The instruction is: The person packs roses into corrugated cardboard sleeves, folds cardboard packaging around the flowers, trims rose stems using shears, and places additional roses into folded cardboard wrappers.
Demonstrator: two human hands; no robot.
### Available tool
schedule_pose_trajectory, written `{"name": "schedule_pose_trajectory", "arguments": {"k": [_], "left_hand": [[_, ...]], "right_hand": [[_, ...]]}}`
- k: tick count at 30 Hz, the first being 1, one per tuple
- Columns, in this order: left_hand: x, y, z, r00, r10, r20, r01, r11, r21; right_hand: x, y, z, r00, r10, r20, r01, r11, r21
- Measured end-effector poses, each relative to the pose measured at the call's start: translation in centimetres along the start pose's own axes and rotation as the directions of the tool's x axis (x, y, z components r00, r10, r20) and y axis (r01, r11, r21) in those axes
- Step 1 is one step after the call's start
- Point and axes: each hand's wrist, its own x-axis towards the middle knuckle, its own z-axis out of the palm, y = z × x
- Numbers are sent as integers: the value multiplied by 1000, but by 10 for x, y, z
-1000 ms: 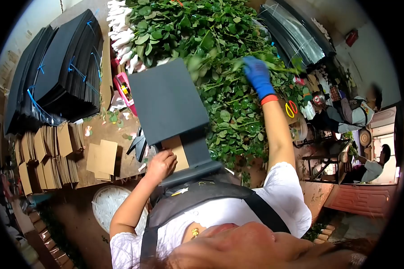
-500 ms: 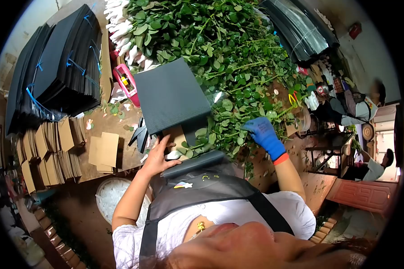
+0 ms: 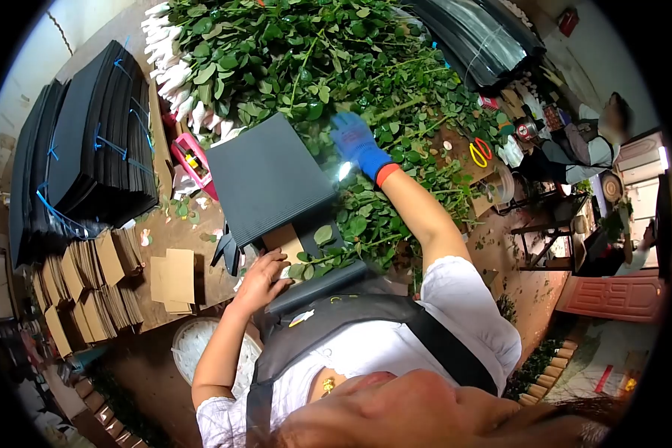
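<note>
My bare left hand [image 3: 263, 282] rests at the near edge of the work, fingers curled over the white-covered head of a leafy rose stem [image 3: 315, 261]. That stem lies on a dark sheet with a rolled near edge [image 3: 321, 287], beside a piece of brown cardboard [image 3: 284, 240]. Just beyond my left hand is a stack of dark grey corrugated sheets [image 3: 269, 175]. My right hand [image 3: 357, 145], in a blue glove with an orange cuff, reaches over the pile of leafy rose stems [image 3: 306, 67]. Its fingers look stretched out, slightly blurred, with nothing visibly held.
Tied stacks of dark sheets [image 3: 97, 134] and folded cardboard pieces [image 3: 89, 284] stand at left. A pink basket [image 3: 193, 166] sits by the corrugated stack. Scissors with yellow and red handles [image 3: 479, 153] lie at right. A white bin [image 3: 194, 347] stands below. Another person [image 3: 593, 142] is at far right.
My gloved right hand has moved forward and left, from the near right of the foliage to beside the corrugated stack. My left hand stays by the rose head. The view has shifted slightly.
</note>
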Motion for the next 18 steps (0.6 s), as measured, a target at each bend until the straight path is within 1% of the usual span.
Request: {"name": "schedule_pose_trajectory", "arguments": {"k": [1,2,3,4,5,6,7,8,10,13,15,16,17,18], "left_hand": [[1,1,1,1000,-15,-19,14,1000,-13],[2,2,2,999,-28,-39,27,999,-29],[3,8,1,997,-45,-55,43,998,-47],[3,10,1,998,-24,-50,23,999,-24],[4,10,1,999,-4,-46,4,1000,-1],[3,12,1,999,13,-43,-12,1000,20],[3,14,0,999,9,-44,-8,1000,9],[3,16,-2,999,12,-32,-13,1000,-16],[3,14,-1,1000,-17,-9,17,999,-39],[2,10,1,999,25,-20,-25,1000,7],[5,11,2,998,-31,-57,30,999,-12],[5,12,1,995,-62,-75,60,998,-22],[-1,4,7,969,-247,-17,243,961,-133],[2,11,6,970,-183,-162,150,969,-198]], "right_hand": [[9,0,11,998,-48,32,46,997,65],[4,8,24,995,-102,-23,104,976,190],[-16,18,14,985,-150,-80,168,937,307],[-35,32,4,971,-192,-140,234,880,412],[-51,52,-1,975,-44,-218,147,862,484],[-71,72,1,954,108,-279,70,825,560],[-92,99,13,876,246,-415,50,809,585],[-109,122,24,757,377,-534,38,790,612],[-148,135,-21,714,453,-534,-40,788,615],[-183,113,-29,734,533,-420,41,583,811],[-196,79,-16,768,347,-538,231,634,738],[-200,56,-26,869,181,-460,293,561,774],[-199,35,-19,912,-24,-409,352,556,753],[-198,9,-25,963,-106,-249,269,495,827]]}}
